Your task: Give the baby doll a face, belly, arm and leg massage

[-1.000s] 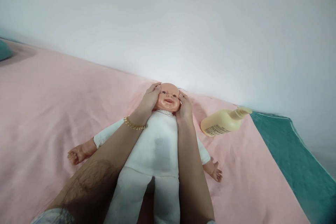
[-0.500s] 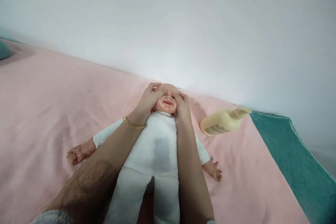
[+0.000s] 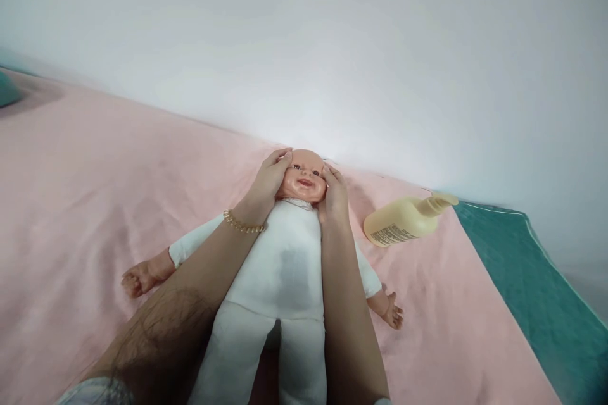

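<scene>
A baby doll [image 3: 289, 240] with a soft white cloth body and a hard plastic head lies on its back, its feet toward me. My left hand [image 3: 272, 176] cups the left side of its head, thumb by the temple; a beaded bracelet [image 3: 242, 221] circles that wrist. On the other side my right hand [image 3: 336, 193] holds the head, thumb beside the eye. Both my forearms run along the doll's body over its cloth arms. Its plastic hands stick out to either side. The fingertips behind the head are hidden.
A yellow pump bottle [image 3: 401, 221] lies tilted on the pink cloth [image 3: 118, 171] to the right of the doll. Green fabric [image 3: 527, 266] shows past the cloth's right edge. A pale wall [image 3: 304, 44] rises behind the doll's head. Something green [image 3: 7, 90] sits at the far left.
My thumbs have slid outward from the middle of the doll's brow to the sides of its head, so its eyes now show. The doll and bottle lie as before.
</scene>
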Motion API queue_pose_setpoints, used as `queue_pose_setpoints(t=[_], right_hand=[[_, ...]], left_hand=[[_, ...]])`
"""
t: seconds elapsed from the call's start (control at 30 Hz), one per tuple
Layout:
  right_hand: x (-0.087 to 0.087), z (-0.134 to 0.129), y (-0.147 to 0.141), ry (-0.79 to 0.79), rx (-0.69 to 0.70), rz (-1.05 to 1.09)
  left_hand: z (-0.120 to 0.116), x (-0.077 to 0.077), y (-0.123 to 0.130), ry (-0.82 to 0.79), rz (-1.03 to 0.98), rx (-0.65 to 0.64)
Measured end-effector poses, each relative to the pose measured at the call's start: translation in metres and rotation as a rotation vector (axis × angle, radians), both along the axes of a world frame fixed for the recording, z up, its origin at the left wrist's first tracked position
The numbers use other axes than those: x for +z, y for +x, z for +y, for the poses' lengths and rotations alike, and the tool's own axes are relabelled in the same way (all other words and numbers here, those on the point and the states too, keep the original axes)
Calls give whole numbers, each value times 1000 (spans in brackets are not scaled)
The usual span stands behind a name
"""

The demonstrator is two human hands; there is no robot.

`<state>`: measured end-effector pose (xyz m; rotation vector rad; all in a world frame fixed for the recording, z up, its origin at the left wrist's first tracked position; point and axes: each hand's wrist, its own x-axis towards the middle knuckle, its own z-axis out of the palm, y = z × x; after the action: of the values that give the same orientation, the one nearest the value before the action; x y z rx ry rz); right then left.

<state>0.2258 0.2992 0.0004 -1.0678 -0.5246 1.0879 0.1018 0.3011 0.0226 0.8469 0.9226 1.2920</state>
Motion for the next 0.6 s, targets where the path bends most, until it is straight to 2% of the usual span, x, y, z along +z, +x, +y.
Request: queue_pose_setpoints(t=[0.27,0.47,0.6], right_hand=[[-4,2,4,36,42,18],[-1,-1,-2,54,47,4],[3,-5,-5,71,63,-85]], left_hand=[[2,-1,1,-40,24,55],[-5,2,0,59,-20,-18],[-9,9,-1,-16,42,-1]])
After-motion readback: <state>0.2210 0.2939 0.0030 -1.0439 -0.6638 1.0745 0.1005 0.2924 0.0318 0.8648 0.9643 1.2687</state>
